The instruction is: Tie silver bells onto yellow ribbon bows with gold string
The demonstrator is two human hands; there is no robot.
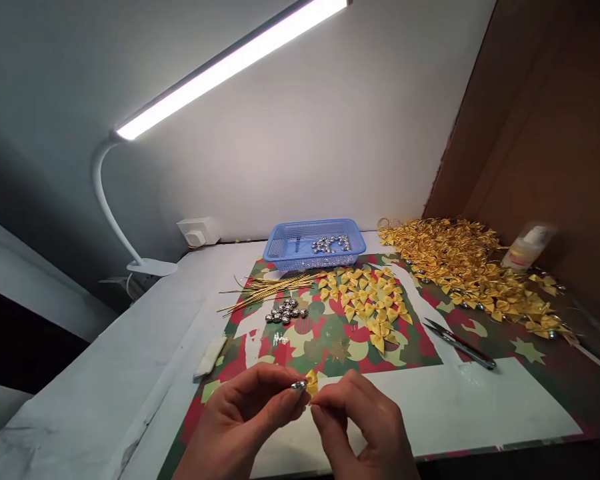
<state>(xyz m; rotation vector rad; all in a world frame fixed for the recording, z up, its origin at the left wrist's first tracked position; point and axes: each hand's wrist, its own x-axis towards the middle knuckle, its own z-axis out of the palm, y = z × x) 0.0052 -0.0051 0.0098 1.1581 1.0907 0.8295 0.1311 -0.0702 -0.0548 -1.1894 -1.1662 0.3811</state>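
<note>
Close to the table's front edge, my left hand (247, 417) pinches a small silver jingle bell (299, 386) between thumb and fingertips. A yellow ribbon bow (312, 381) sits right beside the bell, between my two hands. My right hand (365, 420) has thumb and forefinger pressed together just below the bow; what they grip is too small and hidden to make out. Ahead lie a cluster of silver bells (284, 311), a bundle of thin gold twist ties (267, 292) and a spread of loose yellow bows (365, 298).
A blue basket (275, 248) with silver beads or bells stands at the back. On the right are a large heap of bows with ties (445, 253), thread snips (463, 345) and a pump bottle (525, 248). A white pad (210, 356) lies left, under a lamp (230, 67).
</note>
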